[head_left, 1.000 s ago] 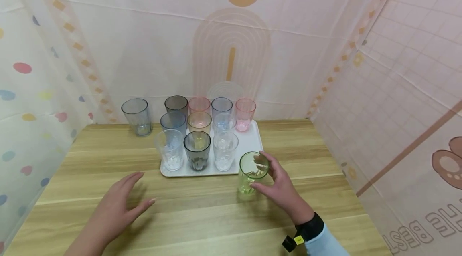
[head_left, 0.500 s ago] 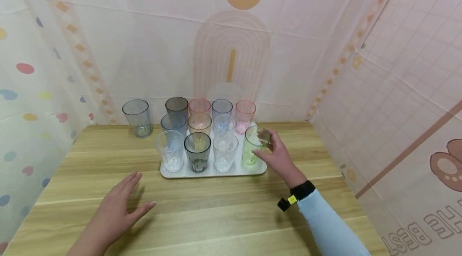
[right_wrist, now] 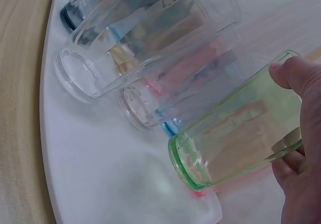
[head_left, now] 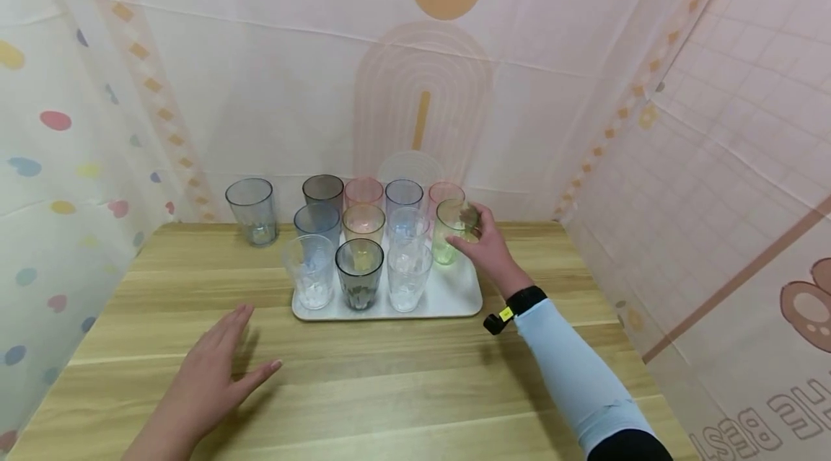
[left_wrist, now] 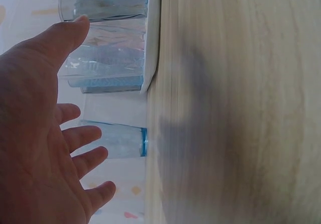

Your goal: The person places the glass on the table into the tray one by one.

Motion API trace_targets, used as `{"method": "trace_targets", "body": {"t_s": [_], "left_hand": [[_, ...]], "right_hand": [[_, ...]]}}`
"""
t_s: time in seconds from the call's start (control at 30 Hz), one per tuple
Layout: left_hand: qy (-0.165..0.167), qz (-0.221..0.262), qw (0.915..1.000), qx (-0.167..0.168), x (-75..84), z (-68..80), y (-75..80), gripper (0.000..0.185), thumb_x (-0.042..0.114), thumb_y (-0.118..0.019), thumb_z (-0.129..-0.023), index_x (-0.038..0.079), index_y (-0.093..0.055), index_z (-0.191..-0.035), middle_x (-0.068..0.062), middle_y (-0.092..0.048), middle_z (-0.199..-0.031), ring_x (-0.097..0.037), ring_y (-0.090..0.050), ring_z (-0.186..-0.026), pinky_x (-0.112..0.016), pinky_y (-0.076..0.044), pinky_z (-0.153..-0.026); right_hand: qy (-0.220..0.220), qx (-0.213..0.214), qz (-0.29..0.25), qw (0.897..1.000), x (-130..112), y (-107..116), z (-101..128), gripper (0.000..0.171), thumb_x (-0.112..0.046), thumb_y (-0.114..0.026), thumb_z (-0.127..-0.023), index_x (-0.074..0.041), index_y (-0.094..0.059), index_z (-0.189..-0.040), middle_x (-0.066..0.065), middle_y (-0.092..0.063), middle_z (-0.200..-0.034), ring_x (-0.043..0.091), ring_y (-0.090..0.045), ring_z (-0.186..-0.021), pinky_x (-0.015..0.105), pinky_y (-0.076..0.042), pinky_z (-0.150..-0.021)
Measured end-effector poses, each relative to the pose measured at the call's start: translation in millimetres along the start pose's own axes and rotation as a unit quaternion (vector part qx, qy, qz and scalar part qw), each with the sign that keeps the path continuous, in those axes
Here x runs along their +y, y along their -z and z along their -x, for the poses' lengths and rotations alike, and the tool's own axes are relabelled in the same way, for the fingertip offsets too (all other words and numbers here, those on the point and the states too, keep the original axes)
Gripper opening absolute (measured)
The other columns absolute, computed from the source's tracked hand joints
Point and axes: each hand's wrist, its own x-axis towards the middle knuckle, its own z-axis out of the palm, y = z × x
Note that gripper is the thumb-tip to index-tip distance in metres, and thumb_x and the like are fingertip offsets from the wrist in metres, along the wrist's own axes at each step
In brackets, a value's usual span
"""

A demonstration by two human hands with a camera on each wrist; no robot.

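Observation:
My right hand [head_left: 490, 248] grips a green clear tumbler [head_left: 446, 241] near its rim, thumb on one side and fingers on the other. The tumbler is over the right part of a white tray [head_left: 454, 295], in front of a pink tumbler [head_left: 448, 191]. In the right wrist view the green tumbler [right_wrist: 235, 133] leans, its base close over the tray. My left hand [head_left: 204, 374] is held above the table at the front left, fingers extended and thumb apart, holding nothing. In the left wrist view the left hand's [left_wrist: 45, 118] fingers spread beside the glasses.
Several tumblers stand in rows on the tray, among them a dark grey one [head_left: 360, 273], a colourless one [head_left: 409, 281] and a blue one [head_left: 317, 219]. One grey-blue tumbler [head_left: 253, 212] stands on the wooden table [head_left: 363, 389] left of the tray. Patterned cloth [head_left: 292, 86] hangs behind.
My right hand has carried the green tumbler from the table in front of the tray's right corner, back over the tray toward the pink tumbler. The left hand stays nearly still.

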Motion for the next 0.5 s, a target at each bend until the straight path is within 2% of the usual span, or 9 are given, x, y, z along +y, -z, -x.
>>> {"method": "trace_targets", "body": {"t_s": [0.3, 0.5], "left_hand": [[-0.005, -0.005, 1.0, 0.005, -3.9, 1.2, -0.6, 0.11, 0.048, -0.09, -0.092, 0.0, -0.031, -0.172, -0.035, -0.043, -0.166, -0.06, -0.043, -0.147, -0.076, -0.031, -0.122], [-0.003, -0.015, 0.9999, 0.003, -5.7, 3.0, 1.5, 0.11, 0.05, -0.089, -0.093, -0.001, -0.031, -0.171, -0.035, -0.043, -0.165, -0.059, -0.042, -0.148, -0.072, -0.028, -0.126]], "right_hand": [[-0.006, -0.013, 0.024, 1.0, 16.2, -4.6, -4.1, 0.089, -0.02, -0.086, -0.099, -0.003, -0.032, -0.167, 0.021, -0.045, -0.167, 0.037, -0.042, -0.158, 0.049, -0.033, -0.132], [-0.016, -0.017, 0.017, 1.0, 22.0, -7.4, -3.7, 0.09, -0.02, -0.086, -0.1, -0.004, -0.03, -0.168, 0.021, -0.043, -0.167, 0.037, -0.041, -0.158, 0.05, -0.033, -0.132]]}}
